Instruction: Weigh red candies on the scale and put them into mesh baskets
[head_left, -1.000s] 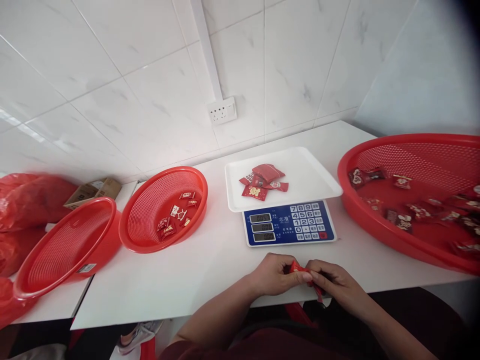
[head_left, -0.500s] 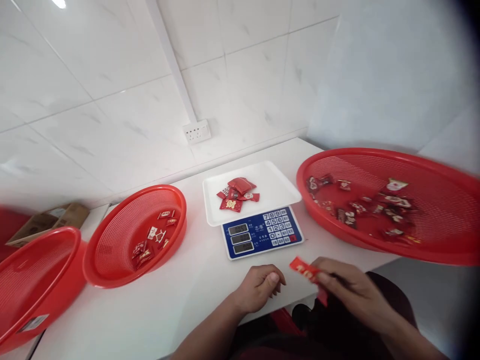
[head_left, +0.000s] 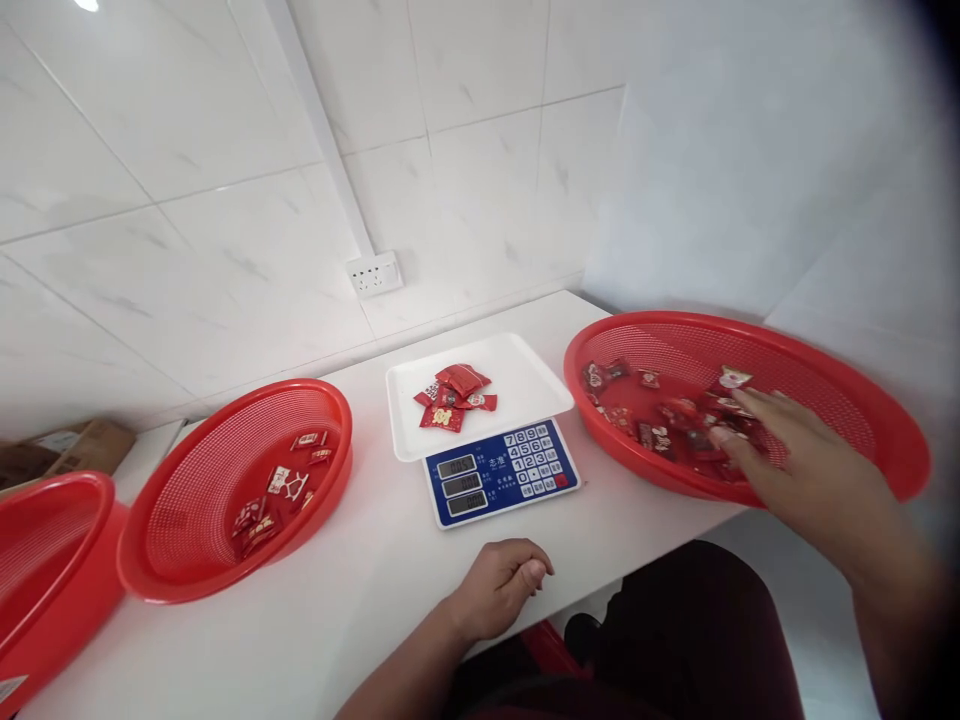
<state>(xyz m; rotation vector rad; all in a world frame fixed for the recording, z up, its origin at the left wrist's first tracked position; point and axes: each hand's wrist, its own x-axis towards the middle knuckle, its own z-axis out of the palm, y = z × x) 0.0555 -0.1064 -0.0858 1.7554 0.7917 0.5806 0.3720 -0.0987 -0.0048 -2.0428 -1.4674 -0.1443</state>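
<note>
My right hand is over the large red basket on the right, fingers apart and nothing seen in it. Beneath its fingers lie several wrapped candies, most in red or dark wrappers. My left hand rests at the table's front edge, its fingers curled in and no item showing in them. Just beyond it stands a blue digital scale with a white tray. A small heap of red candy packets lies on that tray.
To the left, a red basket holds several candies. Another red basket is partly cut off at the left edge. A cardboard box sits behind it. A wall socket is above the white table.
My right hand has moved right and forward from the table's edge to over the right basket. The red candy packet it held is no longer seen in it. My left hand stays put.
</note>
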